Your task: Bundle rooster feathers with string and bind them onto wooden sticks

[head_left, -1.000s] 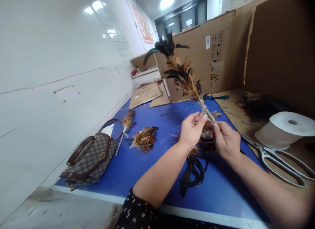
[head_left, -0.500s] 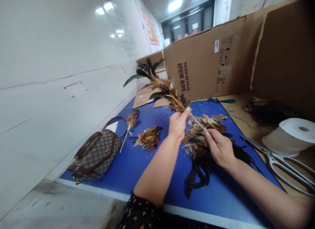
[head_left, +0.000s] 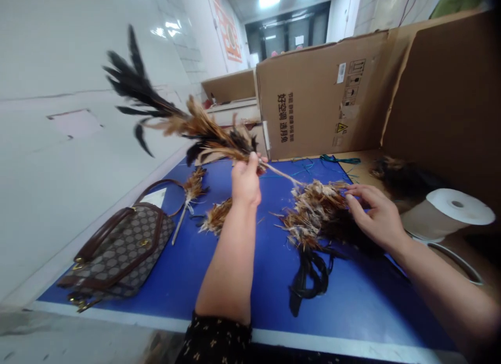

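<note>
My left hand (head_left: pixel 246 181) is closed around the stick of a feather duster (head_left: pixel 207 126), just below its feathers. The duster tilts up to the left, with brown feathers along it and long black plumes at the far end. Its thin pale bare stick (head_left: pixel 279 172) points right and down, over a pile of loose brown and cream feathers (head_left: pixel 313 207). At the right edge of that pile is my right hand (head_left: pixel 376 212), thumb and fingertips pinched together at the brown feather tips. Black feathers (head_left: pixel 309 278) lie at the front of the pile and partly beneath the right hand.
A patterned handbag (head_left: pixel 129 249) lies at the left beside a small feathered stick (head_left: pixel 191 189). Another feather bunch (head_left: pixel 217 216) is partly behind my left arm. Scissors (head_left: pixel 454 257) and a white spool (head_left: pixel 450 212) are at right; a cardboard box (head_left: pixel 317 103) stands behind the blue mat (head_left: pixel 274 296).
My right hand has let go of the duster's stick and moved right to the feather pile. My left hand has carried the duster left and up. The camera view has shifted slightly.
</note>
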Demonstrator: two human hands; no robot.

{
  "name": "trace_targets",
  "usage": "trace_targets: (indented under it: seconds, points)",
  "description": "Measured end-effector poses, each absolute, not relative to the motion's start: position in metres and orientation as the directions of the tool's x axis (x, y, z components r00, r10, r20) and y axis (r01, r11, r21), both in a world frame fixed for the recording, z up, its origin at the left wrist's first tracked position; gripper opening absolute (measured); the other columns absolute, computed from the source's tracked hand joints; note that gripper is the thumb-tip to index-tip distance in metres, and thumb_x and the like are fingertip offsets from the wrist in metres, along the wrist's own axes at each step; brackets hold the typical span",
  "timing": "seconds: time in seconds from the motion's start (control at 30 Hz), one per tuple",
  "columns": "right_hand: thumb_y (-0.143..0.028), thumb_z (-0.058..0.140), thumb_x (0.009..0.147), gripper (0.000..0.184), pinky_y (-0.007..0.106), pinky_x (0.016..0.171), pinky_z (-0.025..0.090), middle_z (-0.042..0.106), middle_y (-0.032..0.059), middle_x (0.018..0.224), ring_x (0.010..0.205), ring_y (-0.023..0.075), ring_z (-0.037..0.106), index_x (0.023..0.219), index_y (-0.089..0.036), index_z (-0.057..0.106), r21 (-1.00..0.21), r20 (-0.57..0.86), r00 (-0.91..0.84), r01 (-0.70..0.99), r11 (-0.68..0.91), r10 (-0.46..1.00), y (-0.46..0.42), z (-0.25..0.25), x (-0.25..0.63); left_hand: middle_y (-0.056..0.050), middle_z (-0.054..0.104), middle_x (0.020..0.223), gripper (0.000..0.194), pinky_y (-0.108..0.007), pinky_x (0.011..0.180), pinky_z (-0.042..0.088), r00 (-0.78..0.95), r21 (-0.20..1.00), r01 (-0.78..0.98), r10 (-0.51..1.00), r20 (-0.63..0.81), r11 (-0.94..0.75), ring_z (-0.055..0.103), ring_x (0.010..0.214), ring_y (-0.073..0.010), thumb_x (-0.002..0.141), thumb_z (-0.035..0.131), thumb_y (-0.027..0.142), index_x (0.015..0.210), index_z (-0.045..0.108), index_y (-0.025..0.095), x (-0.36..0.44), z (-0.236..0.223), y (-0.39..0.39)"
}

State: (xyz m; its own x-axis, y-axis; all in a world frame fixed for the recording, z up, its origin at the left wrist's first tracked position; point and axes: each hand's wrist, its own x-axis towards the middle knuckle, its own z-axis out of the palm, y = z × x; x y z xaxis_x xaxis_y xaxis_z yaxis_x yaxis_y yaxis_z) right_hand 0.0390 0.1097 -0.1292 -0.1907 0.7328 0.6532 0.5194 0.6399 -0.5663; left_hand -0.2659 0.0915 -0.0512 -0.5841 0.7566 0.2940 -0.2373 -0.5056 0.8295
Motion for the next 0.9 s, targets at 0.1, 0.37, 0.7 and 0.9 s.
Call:
trace_targets:
  seconds: [0.1,0.37,0.7,0.9]
  points:
    - [-0.046,0.062,0.096,0.024,0.034,0.064,0.055,0.075,0.0037,0.084,0.070,0.0214,0.069,0.098,-0.025,0.073,-0.642,0.519,-0.157,0.577,0.505,0.840,0.112,-0.130,0.056,-0.002,0.071,0.073,0.038,-0.020,0.060,0.046,-0.673,0.799,-0.137,0.647,0.359,-0.585,0.062,0.061,-0.0091,0.085,0.082,0.050,0.088,0.068,0.015,-0.290,-0.042,0.088]
    - [-0.045,0.072,0.091,0.048,0.048,0.112,0.050,0.067,0.0113,0.139,0.127,0.0298,0.065,0.133,-0.025,0.064,-0.649,0.462,-0.527,0.347,0.677,0.713,0.090,-0.127,-0.013,-0.003,0.071,0.078,0.037,-0.022,0.067,0.051,-0.698,0.709,-0.108,0.561,0.445,-0.697,0.066,0.069,-0.0108,0.088,0.079,0.052,0.088,0.068,0.017,-0.304,-0.018,0.065]
    - [-0.054,0.070,0.094,0.037,0.028,0.057,0.049,0.066,0.0009,0.076,0.061,0.0132,0.059,0.109,-0.019,0.071,-0.914,0.255,-0.578,0.117,0.388,0.775,0.078,-0.059,-0.071,0.000,0.072,0.081,0.031,-0.021,0.060,0.042,-0.758,0.629,-0.071,0.452,0.470,-0.774,0.063,0.066,-0.0091,0.095,0.072,0.050,0.085,0.065,0.021,-0.340,-0.006,0.045]
    - [-0.052,0.068,0.097,0.028,0.032,0.050,0.044,0.061,0.0000,0.063,0.052,0.0156,0.054,0.107,-0.026,0.073,-0.854,0.311,-0.518,0.216,0.473,0.797,0.054,-0.009,-0.019,0.004,0.069,0.075,0.023,-0.022,0.052,0.024,-0.862,0.577,-0.069,0.339,0.376,-0.814,0.054,0.055,-0.0049,0.107,0.051,0.026,0.086,0.057,0.019,-0.372,-0.001,0.024]
